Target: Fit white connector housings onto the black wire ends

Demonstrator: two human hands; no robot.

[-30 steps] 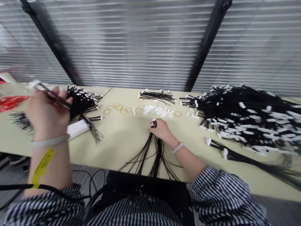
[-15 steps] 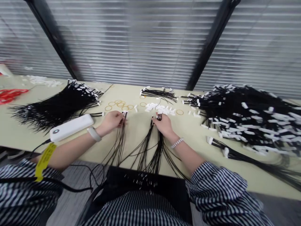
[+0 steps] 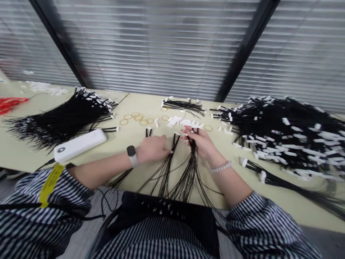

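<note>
My right hand (image 3: 202,144) grips a bundle of thin black wires (image 3: 192,151) near its white connector ends, and the strands hang down towards the table edge. My left hand (image 3: 152,149) lies palm down, its fingertips against a second strand of black wires (image 3: 174,144). Beyond that hand, a smaller wire bunch (image 3: 148,132) rests on the table with its tips pointing away from me. Part of that bunch is hidden under my left hand and forearm.
A large pile of white-tipped black wires (image 3: 283,136) fills the right side, and another (image 3: 70,120) lies at left by a white power bank (image 3: 78,145). Loose rubber bands (image 3: 137,120), white connectors (image 3: 183,122) and a small wire bunch (image 3: 183,105) lie ahead.
My left hand has left the wire bunch lying on the table and moved right to the middle strands. My right hand has risen slightly and shifted right, with the wires in it.
</note>
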